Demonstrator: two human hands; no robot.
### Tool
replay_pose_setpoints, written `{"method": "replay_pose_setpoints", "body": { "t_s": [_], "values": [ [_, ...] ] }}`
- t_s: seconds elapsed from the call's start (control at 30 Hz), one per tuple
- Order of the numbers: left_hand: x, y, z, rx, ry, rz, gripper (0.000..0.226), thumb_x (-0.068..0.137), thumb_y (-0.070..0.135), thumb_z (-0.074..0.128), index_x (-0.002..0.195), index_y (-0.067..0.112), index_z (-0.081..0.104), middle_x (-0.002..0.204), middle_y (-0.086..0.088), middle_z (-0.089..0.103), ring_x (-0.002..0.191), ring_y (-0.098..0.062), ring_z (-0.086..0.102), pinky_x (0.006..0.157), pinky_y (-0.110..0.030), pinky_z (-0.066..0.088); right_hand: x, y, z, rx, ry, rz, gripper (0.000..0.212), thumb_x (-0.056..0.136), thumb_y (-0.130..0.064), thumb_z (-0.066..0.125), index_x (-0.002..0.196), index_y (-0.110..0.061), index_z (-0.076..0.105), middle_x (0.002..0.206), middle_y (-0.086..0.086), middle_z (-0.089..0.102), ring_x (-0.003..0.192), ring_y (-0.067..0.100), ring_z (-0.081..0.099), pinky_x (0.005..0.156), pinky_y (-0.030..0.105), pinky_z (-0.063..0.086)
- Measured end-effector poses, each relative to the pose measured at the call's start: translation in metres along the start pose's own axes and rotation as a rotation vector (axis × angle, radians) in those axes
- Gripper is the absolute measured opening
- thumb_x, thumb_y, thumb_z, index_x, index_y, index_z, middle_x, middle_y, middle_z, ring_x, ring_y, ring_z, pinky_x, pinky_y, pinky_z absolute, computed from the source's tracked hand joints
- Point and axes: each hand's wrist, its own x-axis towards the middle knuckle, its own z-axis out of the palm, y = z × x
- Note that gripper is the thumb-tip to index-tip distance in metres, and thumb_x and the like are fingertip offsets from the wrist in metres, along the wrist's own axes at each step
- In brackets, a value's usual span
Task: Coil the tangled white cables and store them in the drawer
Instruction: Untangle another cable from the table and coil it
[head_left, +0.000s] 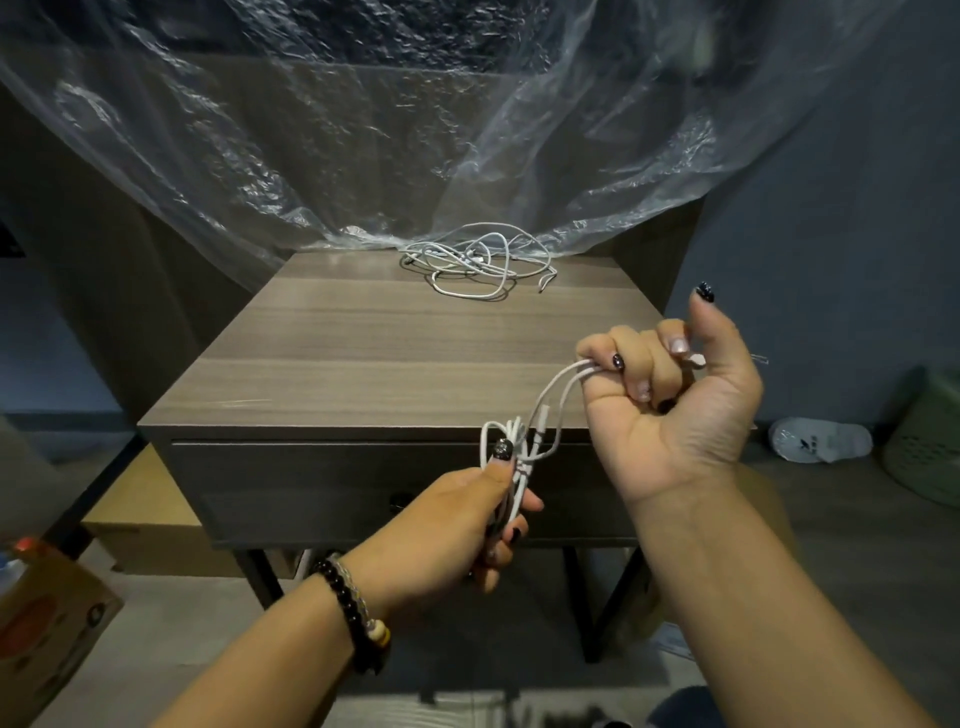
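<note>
Stretching between both hands in front of the table, a white cable (540, 415) is running from the left hand (457, 519) up to the right hand (670, 395). The left hand is gripping a bunch of loops low down, thumb pressing on top, just in front of the drawer (363, 493). The right hand is raised with its palm facing the camera, fingers curling tight round two strands of the cable, thumb sticking up.

A second tangle of white cables (480, 260) is lying at the far edge of the table top (363, 353), well apart from the hands and touching the clear plastic sheet (311, 156) hanging behind. The drawer is sitting closed under the top, so nothing inside is showing; its dark knob (397, 501) is peeking out just left of the left hand.

Bare wood is lying between the tangle and the near edge. A bead bracelet (353, 608) is circling the left wrist. Cardboard boxes (47, 618) are standing on the floor to the left, and a pale basket (930, 441) is sitting at the right.
</note>
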Motion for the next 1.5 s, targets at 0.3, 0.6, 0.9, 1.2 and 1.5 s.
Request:
{"method": "replay_pose_setpoints", "body": {
  "t_s": [0.3, 0.6, 0.9, 1.2, 1.5],
  "values": [
    [0.0, -0.002, 0.003, 0.211, -0.05, 0.002, 0.041, 0.102, 0.035, 0.029, 0.102, 0.005, 0.057, 0.066, -0.001, 0.044, 0.051, -0.008, 0.036, 0.045, -0.017, 0.029, 0.001, 0.006, 0.006, 0.213, -0.044, 0.039, 0.035, 0.076, -0.031, 0.059, 0.058, -0.016, 0.033, 0.048, -0.007, 0.01, 0.046, 0.011, 0.012, 0.052, 0.023, 0.031],
    [0.001, -0.012, 0.007, 0.299, -0.146, -0.019, 0.033, 0.102, 0.034, 0.031, 0.092, 0.011, 0.053, 0.073, -0.009, 0.043, 0.055, -0.008, 0.037, 0.05, -0.018, 0.033, -0.002, 0.011, 0.007, 0.22, -0.167, 0.095, 0.046, 0.077, -0.038, 0.057, 0.049, -0.017, 0.029, 0.043, -0.005, 0.014, 0.044, 0.011, 0.017, 0.053, 0.025, 0.034],
    [0.001, 0.009, -0.015, -0.021, -0.093, -0.087, 0.05, 0.051, 0.058, 0.069, 0.078, 0.016, 0.071, 0.072, -0.003, 0.056, 0.057, -0.013, 0.045, 0.05, -0.024, 0.033, -0.009, 0.016, 0.001, -0.269, -0.384, 0.089, 0.051, 0.081, -0.038, 0.053, 0.039, -0.014, 0.036, 0.036, -0.004, 0.026, 0.043, 0.013, 0.023, 0.057, 0.029, 0.037],
    [-0.006, 0.015, -0.018, -0.164, -0.148, 0.033, 0.079, 0.073, 0.075, 0.03, 0.102, 0.006, 0.056, 0.071, -0.004, 0.043, 0.05, -0.008, 0.033, 0.046, -0.02, 0.02, -0.019, 0.024, -0.006, -0.431, -0.489, 0.171, 0.051, 0.084, -0.039, 0.05, 0.041, -0.014, 0.038, 0.036, -0.006, 0.03, 0.041, 0.011, 0.028, 0.055, 0.028, 0.036],
    [-0.01, 0.022, -0.021, -0.151, 0.101, 0.212, 0.05, 0.102, 0.041, 0.026, 0.091, 0.009, 0.063, 0.067, -0.002, 0.046, 0.045, -0.006, 0.03, 0.045, -0.019, 0.023, -0.023, 0.029, -0.004, -0.57, -0.395, 0.126, 0.067, 0.093, -0.049, 0.027, 0.046, -0.009, 0.055, 0.042, 0.003, 0.045, 0.047, 0.019, 0.044, 0.057, 0.029, 0.04]
  ]
}}
